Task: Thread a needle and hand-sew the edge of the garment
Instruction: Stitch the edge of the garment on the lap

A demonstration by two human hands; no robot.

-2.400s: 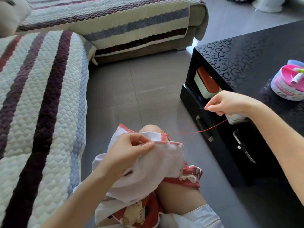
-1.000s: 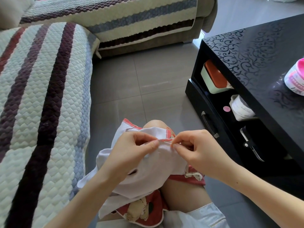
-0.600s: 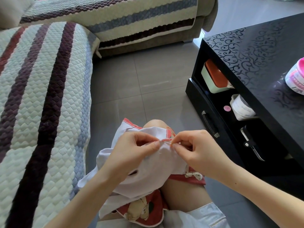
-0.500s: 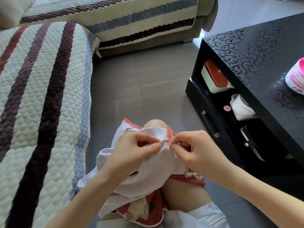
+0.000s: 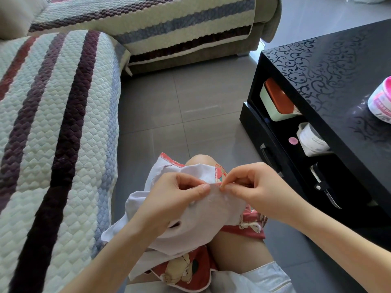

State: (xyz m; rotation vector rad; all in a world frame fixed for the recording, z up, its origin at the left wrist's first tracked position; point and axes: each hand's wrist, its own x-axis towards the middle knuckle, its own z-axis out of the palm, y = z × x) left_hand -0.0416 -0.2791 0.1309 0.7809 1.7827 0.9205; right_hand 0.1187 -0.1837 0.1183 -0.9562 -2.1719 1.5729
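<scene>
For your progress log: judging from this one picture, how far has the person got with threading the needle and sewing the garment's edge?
Done: threading looks finished, since the needle is already at the cloth. In hand: the right hand pinches the needle at the red-stitched edge of the white garment, while the left hand grips the fabric beside it. Left: more stitches, probably; how much is sewn cannot be seen.

The black desk (image 5: 330, 66) with a scrollwork pattern on its top stands on the grey tiled floor (image 5: 190, 106). A pink-and-white tub (image 5: 380, 100) sits on the desk's top at the right edge of view. On the open shelf (image 5: 300, 149) under that top lie a pale green box with an orange lid (image 5: 275, 100), a white jar (image 5: 313, 140), a small pink disc (image 5: 293, 140) just left of the jar, and a knife (image 5: 325, 187) nearer the camera. Left of the desk, a sofa with a striped quilted cover (image 5: 53, 123) rests on the floor.
</scene>
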